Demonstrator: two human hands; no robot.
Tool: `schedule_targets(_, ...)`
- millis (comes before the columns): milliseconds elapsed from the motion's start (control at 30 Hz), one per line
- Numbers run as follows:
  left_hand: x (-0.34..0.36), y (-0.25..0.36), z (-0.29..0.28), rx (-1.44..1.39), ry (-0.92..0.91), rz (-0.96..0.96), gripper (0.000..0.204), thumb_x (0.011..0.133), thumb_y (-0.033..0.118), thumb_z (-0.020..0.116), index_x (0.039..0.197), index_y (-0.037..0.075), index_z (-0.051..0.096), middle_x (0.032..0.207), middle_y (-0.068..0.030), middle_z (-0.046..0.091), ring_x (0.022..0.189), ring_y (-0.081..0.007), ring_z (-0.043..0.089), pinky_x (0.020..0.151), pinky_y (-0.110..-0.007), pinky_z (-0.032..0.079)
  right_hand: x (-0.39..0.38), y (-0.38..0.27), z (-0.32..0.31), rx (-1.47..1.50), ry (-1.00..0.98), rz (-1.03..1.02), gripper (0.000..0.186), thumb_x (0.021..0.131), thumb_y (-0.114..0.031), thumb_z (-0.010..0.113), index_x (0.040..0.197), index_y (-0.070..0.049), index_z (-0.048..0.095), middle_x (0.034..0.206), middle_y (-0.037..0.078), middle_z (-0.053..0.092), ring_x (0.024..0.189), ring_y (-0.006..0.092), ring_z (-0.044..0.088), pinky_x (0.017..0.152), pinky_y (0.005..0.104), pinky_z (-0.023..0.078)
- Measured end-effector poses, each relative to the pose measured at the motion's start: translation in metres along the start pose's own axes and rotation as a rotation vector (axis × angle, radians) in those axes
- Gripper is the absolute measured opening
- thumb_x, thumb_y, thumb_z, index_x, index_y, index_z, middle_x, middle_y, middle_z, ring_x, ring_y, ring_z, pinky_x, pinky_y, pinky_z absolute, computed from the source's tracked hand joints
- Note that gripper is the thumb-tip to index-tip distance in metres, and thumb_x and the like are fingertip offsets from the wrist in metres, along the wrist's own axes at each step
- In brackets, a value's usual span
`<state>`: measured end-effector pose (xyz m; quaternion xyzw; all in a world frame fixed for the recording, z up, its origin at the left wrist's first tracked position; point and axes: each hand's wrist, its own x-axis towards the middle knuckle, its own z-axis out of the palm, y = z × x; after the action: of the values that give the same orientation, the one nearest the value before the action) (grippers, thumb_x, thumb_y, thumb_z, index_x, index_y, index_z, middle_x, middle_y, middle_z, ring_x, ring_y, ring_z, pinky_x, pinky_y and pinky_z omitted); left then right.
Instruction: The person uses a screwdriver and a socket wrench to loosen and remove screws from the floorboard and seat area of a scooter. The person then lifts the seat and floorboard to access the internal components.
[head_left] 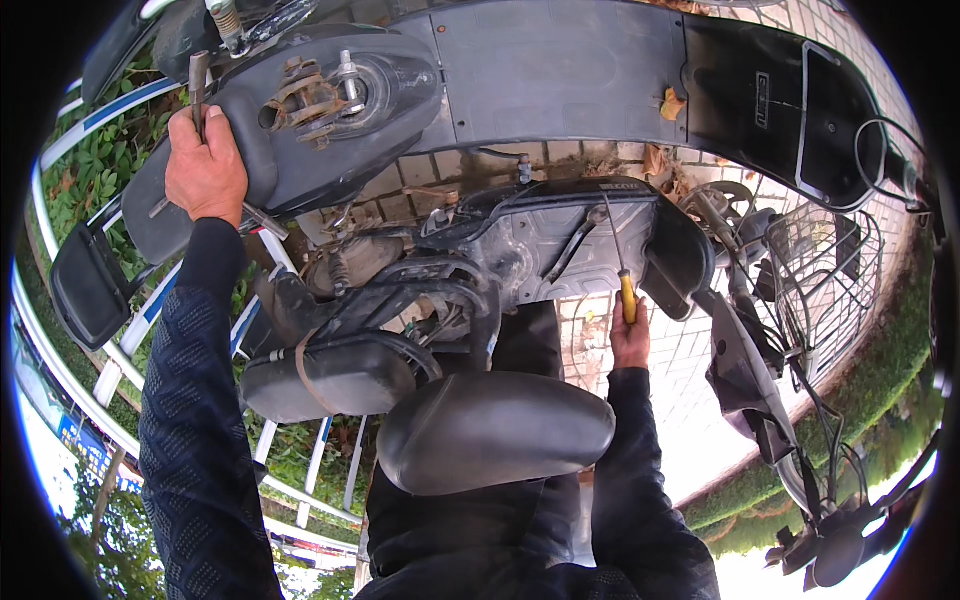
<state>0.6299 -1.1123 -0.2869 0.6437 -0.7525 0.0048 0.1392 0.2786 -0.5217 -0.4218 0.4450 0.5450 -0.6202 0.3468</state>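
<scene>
My left hand (206, 165) is closed round a dark metal tubular tool (198, 80), over the black seat (241, 140) of the upper scooter. A short metal bar lies behind that hand. A rusty bracket (310, 100) and upright bolt (349, 85) sit on that scooter to the right of it. My right hand (630, 335) grips the yellow handle of a screwdriver (628, 295); its shaft reaches up across the grey metal panel (575, 270) of the nearer scooter, beside a dark slotted strip (572, 250). The near scooter's saddle (495, 430) is below.
The upper scooter's footboard (560, 70) spans the top, with a dry leaf on it. At right are a wire basket (830, 280) and handlebar with cables (810, 470). White railings (110, 385) and plants stand at left. Paving (370, 185) shows between the scooters.
</scene>
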Motion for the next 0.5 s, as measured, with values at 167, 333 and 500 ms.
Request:
schedule_targets(167, -0.001, 0.006, -0.001, 0.043, 0.029, 0.038, 0.023, 0.101, 0.04, 0.063, 0.107, 0.018, 0.064, 0.087, -0.0132, 0.074, 0.079, -0.0413, 0.071, 0.069, -0.054, 0.052, -0.009, -0.02, 0.014, -0.437, -0.257, 0.079, 0.034, 0.103, -0.023, 0.068, 0.129, -0.002, 0.063, 0.118, 0.013, 0.067, 0.103, 0.0242, 0.069, 0.089, 0.037, 0.061)
schedule_targets(333, -0.002, 0.009, -0.004, -0.018, 0.043, 0.045, 0.022, 0.099, 0.037, 0.061, 0.107, 0.017, 0.063, 0.087, -0.0138, 0.073, 0.078, -0.0418, 0.069, 0.072, -0.054, 0.052, -0.032, -0.031, 0.061, -0.421, -0.563, 0.158, 0.043, 0.095, -0.021, 0.07, 0.132, -0.004, 0.057, 0.104, 0.008, 0.064, 0.091, 0.0206, 0.066, 0.08, 0.0374, 0.06)
schedule_targets(500, -0.002, 0.006, -0.003, 0.061, 0.027, 0.058, 0.019, 0.1, 0.035, 0.062, 0.106, 0.017, 0.063, 0.087, -0.0126, 0.074, 0.078, -0.04, 0.071, 0.07, -0.053, 0.052, -0.04, -0.025, 0.114, -0.571, -0.523, 0.135, 0.043, 0.094, -0.023, 0.063, 0.131, -0.002, 0.056, 0.096, 0.009, 0.062, 0.081, 0.0207, 0.063, 0.072, 0.0373, 0.055)
